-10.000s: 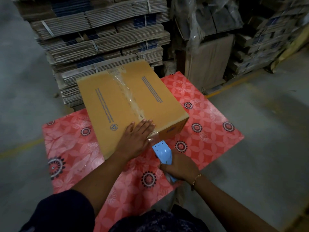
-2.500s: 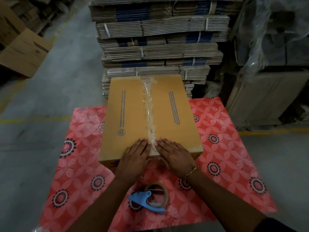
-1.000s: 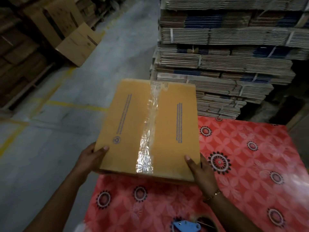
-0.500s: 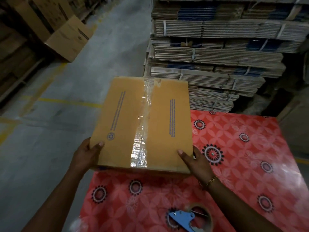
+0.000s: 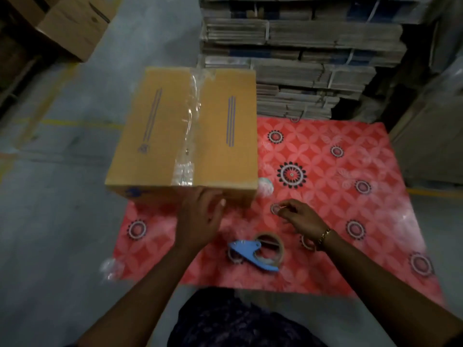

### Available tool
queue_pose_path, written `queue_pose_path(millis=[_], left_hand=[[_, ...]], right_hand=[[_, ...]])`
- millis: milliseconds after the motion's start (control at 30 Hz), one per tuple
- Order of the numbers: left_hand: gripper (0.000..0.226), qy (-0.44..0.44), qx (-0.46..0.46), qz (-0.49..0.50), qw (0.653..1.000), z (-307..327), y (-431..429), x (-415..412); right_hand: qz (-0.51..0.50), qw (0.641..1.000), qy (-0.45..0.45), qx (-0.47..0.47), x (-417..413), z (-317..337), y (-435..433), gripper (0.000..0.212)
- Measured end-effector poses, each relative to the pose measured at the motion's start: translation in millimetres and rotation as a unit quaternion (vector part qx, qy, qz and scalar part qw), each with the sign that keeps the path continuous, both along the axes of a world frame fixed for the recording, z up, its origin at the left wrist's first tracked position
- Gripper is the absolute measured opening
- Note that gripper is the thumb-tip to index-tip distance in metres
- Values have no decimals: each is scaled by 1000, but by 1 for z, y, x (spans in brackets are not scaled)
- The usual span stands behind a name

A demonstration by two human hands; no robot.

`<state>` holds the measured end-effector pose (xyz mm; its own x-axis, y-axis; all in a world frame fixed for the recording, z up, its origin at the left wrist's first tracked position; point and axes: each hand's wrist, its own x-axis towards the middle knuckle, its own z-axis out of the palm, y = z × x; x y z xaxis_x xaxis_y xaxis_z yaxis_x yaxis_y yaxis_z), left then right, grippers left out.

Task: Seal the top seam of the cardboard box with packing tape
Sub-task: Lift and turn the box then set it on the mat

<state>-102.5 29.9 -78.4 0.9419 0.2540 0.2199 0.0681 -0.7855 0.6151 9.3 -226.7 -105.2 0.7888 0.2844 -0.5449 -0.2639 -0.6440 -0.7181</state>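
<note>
The taped cardboard box (image 5: 183, 131) sits half off the red floral surface (image 5: 338, 196). Left hand (image 5: 200, 219) spread against its near side; right hand (image 5: 298, 216) loosely curled, empty. Tape dispenser (image 5: 255, 251) lies between.

Your cardboard box (image 5: 160, 136) is matt tan corrugated board with blue print. The packing tape strip (image 5: 188, 126) along its top seam is clear, glossy and wrinkled plastic film. The mat (image 5: 338, 186) under it looks like shiny printed plastic sheet, red with a floral pattern. Near its front edge the tape dispenser (image 5: 253, 252) is smooth blue plastic and holds a brownish tape roll (image 5: 271, 244). Your right wrist carries a gold-coloured metal bracelet (image 5: 325, 234). The floor (image 5: 50, 234) is dull grey concrete. The flattened cartons (image 5: 300, 58) behind are rough cardboard.
</note>
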Motion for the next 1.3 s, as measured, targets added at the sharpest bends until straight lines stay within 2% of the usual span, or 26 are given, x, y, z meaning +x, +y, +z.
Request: queue_pose_path(millis=[67,167,267,400,467,567,667,733,800,867,933,1000,1067,1100,1167,1233,1300], left_hand=[[23,92,-54,-20,994,-19,-24,-9],[33,222,-152,0,963,-39,-52,-25],[32,236,-190,22,953,-47,-65,-41],[33,228,-205,51,950,-45,-67,-61],[24,214,-218,71,950,-42,-65,-68],[18,190,-239,103,947,-37,-59,-74],[5,160,-283,159,932,-22,-55,-74],[11,148,-354,207,900,-9,-52,-72],[14,169,-439,255,845,3,-49,-68],[16,225,-517,245,789,18,-51,-61],[32,286,-592,163,735,37,-67,-51],[55,319,-674,43,665,58,-91,-40],[75,323,-737,-81,588,80,-113,-26],[75,305,-761,-118,561,93,-124,-20],[63,265,-788,-126,541,108,-140,-8],[50,220,-797,-98,554,117,-150,2],[45,180,-800,-103,563,119,-151,12]], right_hand=[[44,998,10,-54,-16,-7,-14,33],[106,982,7,-155,-42,-23,-31,62],[103,975,63,-184,-67,-45,-37,80],[23,984,113,-135,-83,-88,-36,94],[-35,986,132,-92,-88,-95,-27,88],[-89,983,156,-35,-87,-98,-18,64],[-56,995,73,-49,-73,-80,-22,37],[-37,999,3,-36,-60,-47,-29,23],[-18,998,-42,36,-42,-7,-37,18],[43,988,-86,119,-22,35,-45,18],[103,973,-124,163,-5,82,-49,24],[153,957,-155,191,6,123,-47,30],[182,945,-172,208,9,152,-42,32],[193,941,-185,210,9,163,-40,31],[202,933,-219,202,7,179,-39,33],[178,933,-237,202,4,189,-45,39],[86,935,-252,234,-6,191,-58,37]])
